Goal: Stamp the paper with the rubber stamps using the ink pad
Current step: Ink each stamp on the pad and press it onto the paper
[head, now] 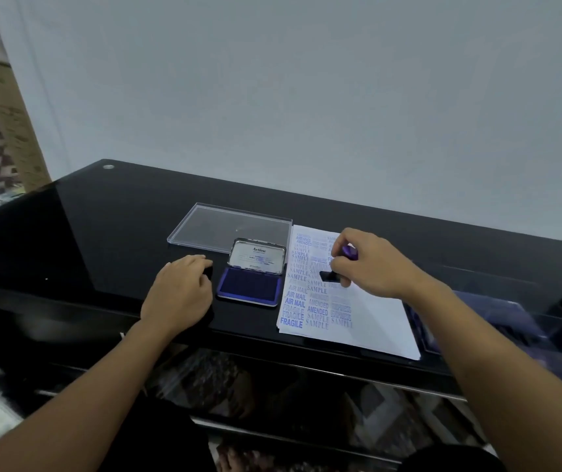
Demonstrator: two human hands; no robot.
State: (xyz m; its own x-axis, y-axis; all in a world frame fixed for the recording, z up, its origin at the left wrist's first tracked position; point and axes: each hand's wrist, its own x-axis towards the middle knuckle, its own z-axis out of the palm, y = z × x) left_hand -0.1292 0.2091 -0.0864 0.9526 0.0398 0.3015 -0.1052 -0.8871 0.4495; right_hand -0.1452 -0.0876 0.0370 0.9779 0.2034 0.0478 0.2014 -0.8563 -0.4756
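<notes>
Paper point(371, 315) lies on black counter point(102, 233), just right of open ink pad point(248, 288). Its left part is covered in blue prints: SAMPLE, AIR MAIL, FRAGILE, AMENDED. Right hand point(371, 264) grips purple-handled stamp point(328, 276), black base on or just above paper, cannot tell which. Left hand point(177, 291) rests palm down on counter left of ink pad, fingers bent; cannot tell if it holds anything. Clear lid point(228, 228) lies behind ink pad.

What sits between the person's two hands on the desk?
In the head view, the open ink pad lies between the left hand and the right hand, which grips a stamp over the paper.
</notes>
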